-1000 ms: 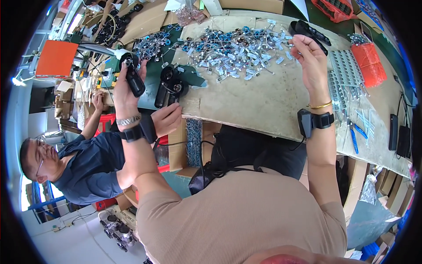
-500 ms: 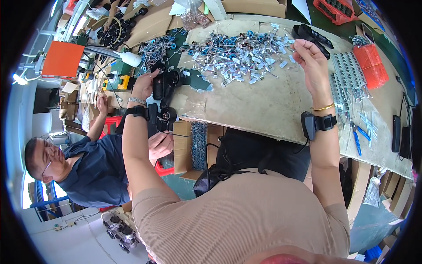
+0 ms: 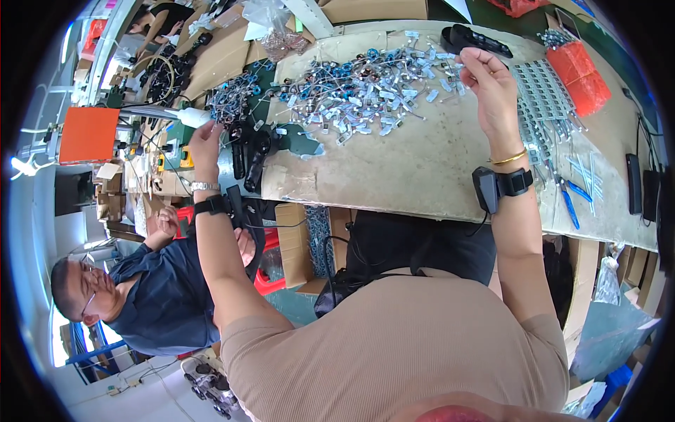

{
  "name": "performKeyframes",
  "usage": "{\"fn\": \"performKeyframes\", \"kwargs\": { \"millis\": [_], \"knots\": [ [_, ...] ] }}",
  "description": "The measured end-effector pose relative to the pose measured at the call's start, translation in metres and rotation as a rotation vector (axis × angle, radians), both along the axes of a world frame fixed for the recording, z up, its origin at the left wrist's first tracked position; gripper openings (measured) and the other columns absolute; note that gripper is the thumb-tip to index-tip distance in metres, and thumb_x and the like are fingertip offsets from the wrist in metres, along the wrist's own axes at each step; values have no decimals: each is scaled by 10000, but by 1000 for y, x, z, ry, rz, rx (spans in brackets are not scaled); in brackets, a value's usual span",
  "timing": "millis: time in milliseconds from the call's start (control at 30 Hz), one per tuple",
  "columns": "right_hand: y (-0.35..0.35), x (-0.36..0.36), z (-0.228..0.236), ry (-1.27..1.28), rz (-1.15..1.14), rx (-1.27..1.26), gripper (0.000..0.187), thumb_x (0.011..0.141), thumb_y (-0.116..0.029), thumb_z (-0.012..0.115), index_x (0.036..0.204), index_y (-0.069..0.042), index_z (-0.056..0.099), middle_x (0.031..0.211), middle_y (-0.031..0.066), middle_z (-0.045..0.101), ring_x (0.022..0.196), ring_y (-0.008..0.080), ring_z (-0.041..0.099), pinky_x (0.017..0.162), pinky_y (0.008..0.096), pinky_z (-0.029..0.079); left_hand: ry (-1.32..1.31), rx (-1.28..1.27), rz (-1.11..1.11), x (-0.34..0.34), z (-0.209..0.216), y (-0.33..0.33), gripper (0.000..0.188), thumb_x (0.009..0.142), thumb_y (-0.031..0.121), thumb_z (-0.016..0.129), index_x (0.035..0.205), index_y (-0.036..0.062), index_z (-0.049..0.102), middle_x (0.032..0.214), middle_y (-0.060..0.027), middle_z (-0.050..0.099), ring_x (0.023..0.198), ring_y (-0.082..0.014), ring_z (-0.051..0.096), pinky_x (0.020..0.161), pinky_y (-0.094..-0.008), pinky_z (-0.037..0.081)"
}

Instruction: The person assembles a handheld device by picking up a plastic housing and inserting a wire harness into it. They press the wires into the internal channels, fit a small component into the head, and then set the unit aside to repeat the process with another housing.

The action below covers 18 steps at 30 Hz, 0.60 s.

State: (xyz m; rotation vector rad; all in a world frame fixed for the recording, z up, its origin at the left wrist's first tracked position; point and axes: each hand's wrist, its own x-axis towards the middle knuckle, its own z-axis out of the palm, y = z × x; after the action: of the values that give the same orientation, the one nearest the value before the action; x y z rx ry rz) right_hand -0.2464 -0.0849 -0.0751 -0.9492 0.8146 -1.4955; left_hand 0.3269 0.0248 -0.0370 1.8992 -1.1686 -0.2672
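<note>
Left hand (image 3: 204, 149) up beside the white tapered piece (image 3: 191, 117), fingers bunched narrow, black casings (image 3: 240, 153) just to its right! Over the surface (image 3: 394, 169), right hand (image 3: 494, 86) pinches narrow beside heaped wired components (image 3: 380, 86); whether either grips anything, I can't tell.

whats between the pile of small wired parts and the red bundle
In the head view, the right hand and rows of small metallic pieces come between the pile and the red bundle; a black part lies just beyond the hand.
</note>
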Motion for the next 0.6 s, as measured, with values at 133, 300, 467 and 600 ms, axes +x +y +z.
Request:
{"fn": "performKeyframes", "kwargs": {
  "millis": [133, 300, 467, 600],
  "knots": [
    [0, 3, 2, -94, -161, -18, 178, 979, -129, 738, 1131, -38, 724, 1041, 51, 752, 787, 73, 621, 763, 231, 502, -39, -67, -185, -52, 22, -3, 287, 979, 136, 736, 1238, 14, 713, 1092, -37, 748, 994, -107, 668, 860, -224, 525],
    [-9, -15, -5, -135, -268, -24, 163, 975, -115, 738, 1114, -31, 728, 1045, 63, 753, 753, 71, 607, 738, 231, 494, -273, -148, -334, -134, 40, -4, 230, 965, 143, 743, 1166, 31, 740, 1053, -80, 759, 939, -141, 705, 817, -259, 547],
    [-10, -17, -2, -139, -270, 20, 158, 972, -112, 741, 1107, -30, 731, 1039, 61, 755, 742, 66, 595, 733, 231, 489, -422, 134, -195, -92, 43, -9, 207, 934, 163, 761, 1092, 29, 756, 946, -102, 768, 889, -165, 740, 765, -293, 565],
    [-5, -7, 3, -129, -235, -15, 157, 970, -110, 743, 1105, -31, 731, 1024, 55, 754, 738, 60, 585, 729, 225, 483, -454, 238, -357, -79, 12, -25, 191, 915, 147, 752, 1077, 46, 764, 960, -111, 772, 885, -225, 745, 771, -331, 573]
  ]
}}
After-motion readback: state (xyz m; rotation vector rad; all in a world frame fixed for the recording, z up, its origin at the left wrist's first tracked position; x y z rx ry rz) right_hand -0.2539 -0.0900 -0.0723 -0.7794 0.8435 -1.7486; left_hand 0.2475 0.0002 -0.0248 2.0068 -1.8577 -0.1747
